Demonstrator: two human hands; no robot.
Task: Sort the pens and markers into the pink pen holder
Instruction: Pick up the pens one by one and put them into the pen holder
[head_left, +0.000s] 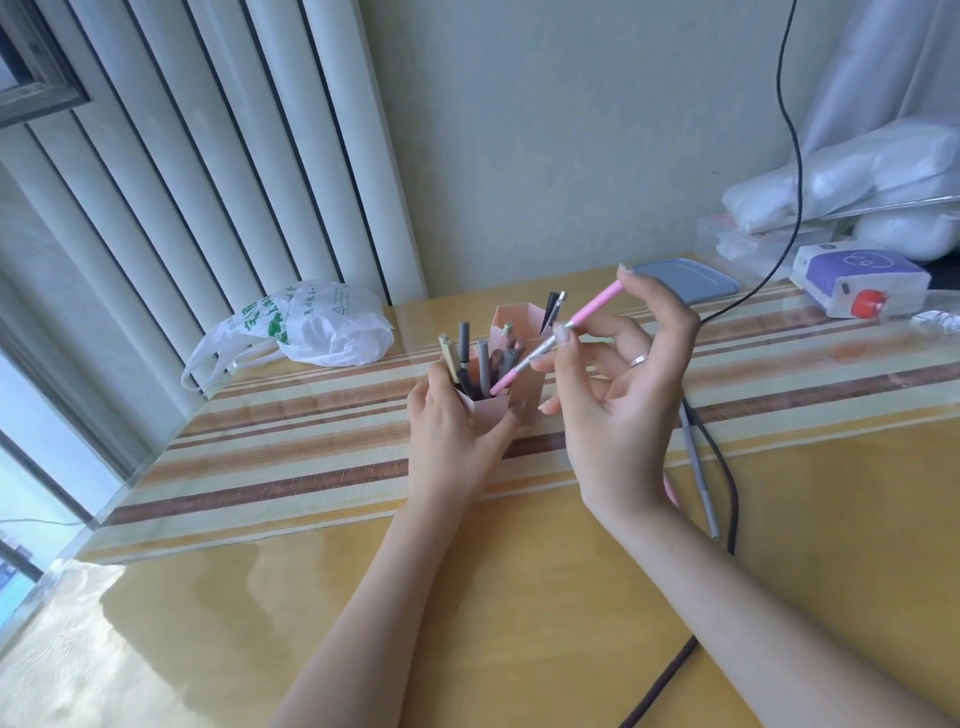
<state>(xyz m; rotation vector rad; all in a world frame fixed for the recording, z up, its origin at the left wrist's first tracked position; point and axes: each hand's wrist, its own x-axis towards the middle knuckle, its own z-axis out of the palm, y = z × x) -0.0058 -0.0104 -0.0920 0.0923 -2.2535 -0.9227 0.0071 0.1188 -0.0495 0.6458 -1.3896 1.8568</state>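
The pink pen holder (491, 410) stands mid-table with several grey and gold pens upright in its compartments. My left hand (452, 431) wraps around its front lower section. My right hand (618, 384) pinches a pink pen (592, 309) between thumb and fingers, tilted, with its lower tip over the holder's opening. A grey pen (701, 478) lies on the table to the right, partly hidden by my right wrist. A sliver of another pink pen (671, 491) shows beside the wrist.
A white plastic bag (317, 327) lies at the back left. A black cable (727, 478) runs across the right of the wooden table (519, 597). A blue lid (685, 283), a purple and white box (857, 280) and white packages (852, 176) fill the back right.
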